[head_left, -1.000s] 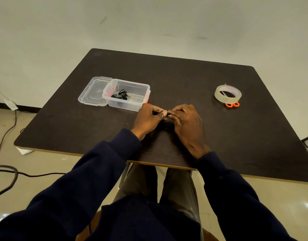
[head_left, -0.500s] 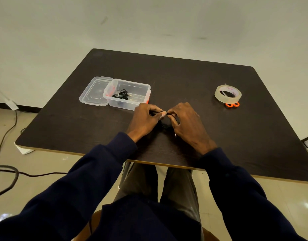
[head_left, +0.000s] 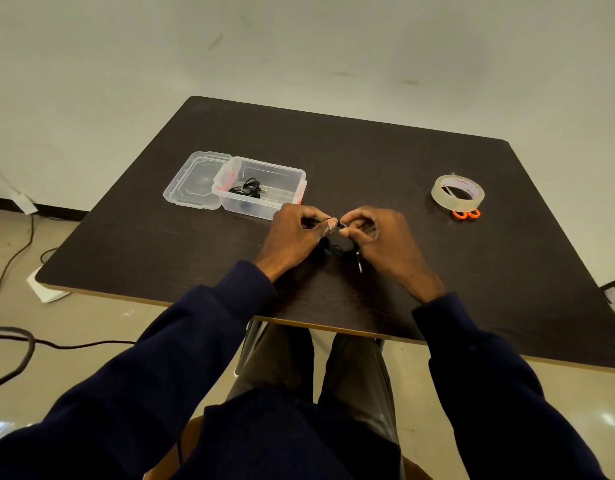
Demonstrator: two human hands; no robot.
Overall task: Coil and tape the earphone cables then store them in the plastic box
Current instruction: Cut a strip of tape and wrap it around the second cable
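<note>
Clear glossy plastic box (head_left: pixel 264 188) on a matt dark wood-grain table (head_left: pixel 403 161).

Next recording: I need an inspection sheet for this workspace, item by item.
Surface: dark table, no spills seen.
Job's things: open plastic box holding one bundle of coiled earphones; lid against the box's left side; tape roll on the right, with orange scissors handles showing at its near edge.
Clutter: nothing seen.
Grips: left hand and right hand both pinch the earphone cable; its jack plug pokes out between them.
Cables: dark floor cables left of the table.
Surroundings: pale wall, glossy floor.
</note>
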